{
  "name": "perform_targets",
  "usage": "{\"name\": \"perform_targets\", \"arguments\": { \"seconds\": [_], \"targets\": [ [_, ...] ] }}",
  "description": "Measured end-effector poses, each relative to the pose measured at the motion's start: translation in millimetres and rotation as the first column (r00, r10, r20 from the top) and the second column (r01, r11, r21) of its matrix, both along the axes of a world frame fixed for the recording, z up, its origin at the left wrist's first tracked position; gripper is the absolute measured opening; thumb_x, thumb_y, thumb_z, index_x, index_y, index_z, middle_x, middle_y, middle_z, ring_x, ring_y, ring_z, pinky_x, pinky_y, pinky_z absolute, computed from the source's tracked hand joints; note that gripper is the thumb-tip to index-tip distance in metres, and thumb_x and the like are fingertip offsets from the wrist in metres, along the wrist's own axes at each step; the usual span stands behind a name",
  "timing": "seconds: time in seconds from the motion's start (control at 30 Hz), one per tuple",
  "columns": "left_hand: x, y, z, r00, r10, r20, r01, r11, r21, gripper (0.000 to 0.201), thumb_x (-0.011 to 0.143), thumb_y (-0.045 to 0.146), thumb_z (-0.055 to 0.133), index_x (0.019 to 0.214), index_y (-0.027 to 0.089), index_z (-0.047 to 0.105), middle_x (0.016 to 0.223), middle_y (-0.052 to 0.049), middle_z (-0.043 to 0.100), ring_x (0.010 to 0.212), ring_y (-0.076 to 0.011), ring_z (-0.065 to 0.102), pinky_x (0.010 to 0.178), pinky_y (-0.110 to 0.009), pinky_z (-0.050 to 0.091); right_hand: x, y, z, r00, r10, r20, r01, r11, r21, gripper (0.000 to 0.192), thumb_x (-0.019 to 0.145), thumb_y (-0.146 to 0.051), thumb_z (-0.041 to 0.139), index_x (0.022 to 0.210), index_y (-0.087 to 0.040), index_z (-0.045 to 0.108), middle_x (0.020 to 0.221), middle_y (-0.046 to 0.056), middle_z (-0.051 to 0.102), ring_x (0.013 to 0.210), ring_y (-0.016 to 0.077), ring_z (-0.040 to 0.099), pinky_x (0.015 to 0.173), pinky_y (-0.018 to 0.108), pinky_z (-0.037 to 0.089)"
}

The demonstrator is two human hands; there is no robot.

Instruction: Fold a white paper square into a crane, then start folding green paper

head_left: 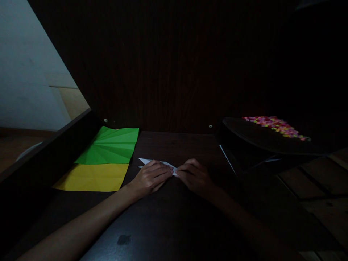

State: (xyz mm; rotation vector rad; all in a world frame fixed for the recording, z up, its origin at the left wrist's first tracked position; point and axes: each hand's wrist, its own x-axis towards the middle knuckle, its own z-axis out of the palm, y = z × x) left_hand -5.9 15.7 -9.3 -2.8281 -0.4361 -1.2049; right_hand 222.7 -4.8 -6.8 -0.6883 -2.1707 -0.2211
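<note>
A small piece of folded white paper (146, 161) lies on the dark wooden desk (168, 217). My left hand (150, 178) presses down on its left part, fingers bent over the paper. Meeting the left fingertips at the paper's right tip, my right hand (194, 176) pinches or presses that tip. Most of the paper is hidden under the two hands; only its pointed far-left corner and a thin edge between the fingers show.
A creased green sheet (110, 145) and a yellow sheet (94, 177) lie at the desk's left. A dark raised tray (261, 139) at the right holds several small coloured pieces (274, 125). A dark back panel (176, 72) closes the desk's far side.
</note>
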Motion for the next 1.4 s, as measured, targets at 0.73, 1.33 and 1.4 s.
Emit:
{"name": "perform_targets", "arguments": {
  "seconds": [0.73,1.33,1.4],
  "targets": [
    [1.4,-3.5,2.9,0.997,-0.029,0.071,0.037,0.992,-0.118,0.02,0.089,0.01,0.061,0.108,0.015,0.067,0.098,-0.009,0.076,0.09,-0.02,0.071,0.078,-0.035,0.055,0.8,-2.8,-0.2,1.0,0.024,-0.014,-0.024,0.999,-0.025,0.015,0.087,-0.015,0.068,0.072,-0.018,0.063,0.075,0.003,0.066,0.078,0.0175,0.053,0.07,0.031,0.047],
    [0.1,-0.7,2.3,0.999,-0.012,0.044,0.015,0.997,-0.079,0.02,0.088,0.01,0.059,0.106,0.014,0.067,0.098,-0.01,0.075,0.092,-0.0203,0.071,0.081,-0.036,0.056,-1.4,-4.6,-0.5,0.999,0.019,0.043,-0.019,1.0,-0.002,0.011,0.087,-0.008,0.063,0.088,-0.017,0.068,0.086,0.006,0.07,0.082,0.0189,0.056,0.074,0.034,0.048],
    [-2.2,1.1,1.4,0.999,0.001,0.042,0.002,0.998,-0.07,0.019,0.089,0.011,0.06,0.106,0.013,0.067,0.098,-0.011,0.075,0.092,-0.0204,0.071,0.08,-0.034,0.058,0.6,-3.1,-2.1,0.999,0.014,0.034,-0.014,1.0,0.002,0.011,0.088,-0.009,0.062,0.087,-0.018,0.069,0.087,0.005,0.071,0.082,0.0187,0.056,0.073,0.034,0.047]
  ]
}}
